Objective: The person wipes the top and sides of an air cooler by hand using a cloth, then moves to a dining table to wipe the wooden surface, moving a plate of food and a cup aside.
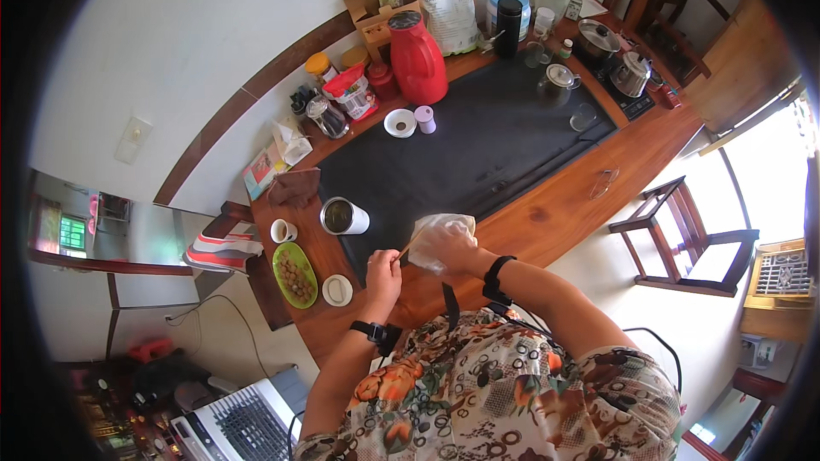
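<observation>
My left hand (384, 275) grips one end of a thin brown stick (405, 250) just over the front edge of the wooden table (557, 221). At the stick's other end, my right hand (456, 250) is closed on a crumpled whitish cloth or tissue (426, 240). My fingers and the cloth hide that end of the stick. Left of the hands stands an uncovered white tumbler (355, 221) with dark contents. A round white lid (337, 291) lies near my left hand. Beside it is a green oval dish (311, 262) of small round brown nuts or fruits.
A small white cup (283, 230) and brown cloth (295, 187) sit on the left. On the black tray (474, 153) are a white bowl (400, 123), lilac cup (425, 120) and glass teapot (558, 83). Behind stands a red thermos jug (418, 57); glasses (604, 184) lie rightward.
</observation>
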The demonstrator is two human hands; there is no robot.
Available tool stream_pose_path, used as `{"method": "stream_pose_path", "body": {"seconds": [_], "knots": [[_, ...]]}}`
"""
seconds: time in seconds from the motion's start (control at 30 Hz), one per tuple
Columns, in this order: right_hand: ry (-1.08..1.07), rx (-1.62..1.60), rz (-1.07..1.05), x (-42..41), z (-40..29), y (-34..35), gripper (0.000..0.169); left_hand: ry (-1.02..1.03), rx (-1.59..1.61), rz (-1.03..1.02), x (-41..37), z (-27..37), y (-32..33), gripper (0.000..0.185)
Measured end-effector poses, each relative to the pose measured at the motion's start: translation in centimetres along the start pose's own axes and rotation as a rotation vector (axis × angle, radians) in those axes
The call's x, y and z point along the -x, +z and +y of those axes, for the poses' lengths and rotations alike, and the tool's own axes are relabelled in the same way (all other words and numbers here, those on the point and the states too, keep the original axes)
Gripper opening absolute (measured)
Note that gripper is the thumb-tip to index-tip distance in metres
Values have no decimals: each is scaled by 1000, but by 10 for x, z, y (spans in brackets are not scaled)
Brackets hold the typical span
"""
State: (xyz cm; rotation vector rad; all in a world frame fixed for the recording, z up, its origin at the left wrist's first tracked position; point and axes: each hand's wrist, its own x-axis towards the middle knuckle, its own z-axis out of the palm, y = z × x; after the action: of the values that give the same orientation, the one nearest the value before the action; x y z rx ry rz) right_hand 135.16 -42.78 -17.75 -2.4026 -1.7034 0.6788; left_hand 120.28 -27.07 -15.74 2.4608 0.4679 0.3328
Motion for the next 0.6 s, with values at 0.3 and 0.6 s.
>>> {"method": "stream_pose_path", "body": {"seconds": [0.3,0.6], "knots": [[132,71,389,42,132,17,52,-84,-41,-47,-21,15,14,10],[443,-129,432,43,215,-68,37,32,-118,-111,-51,25,51,12]]}}
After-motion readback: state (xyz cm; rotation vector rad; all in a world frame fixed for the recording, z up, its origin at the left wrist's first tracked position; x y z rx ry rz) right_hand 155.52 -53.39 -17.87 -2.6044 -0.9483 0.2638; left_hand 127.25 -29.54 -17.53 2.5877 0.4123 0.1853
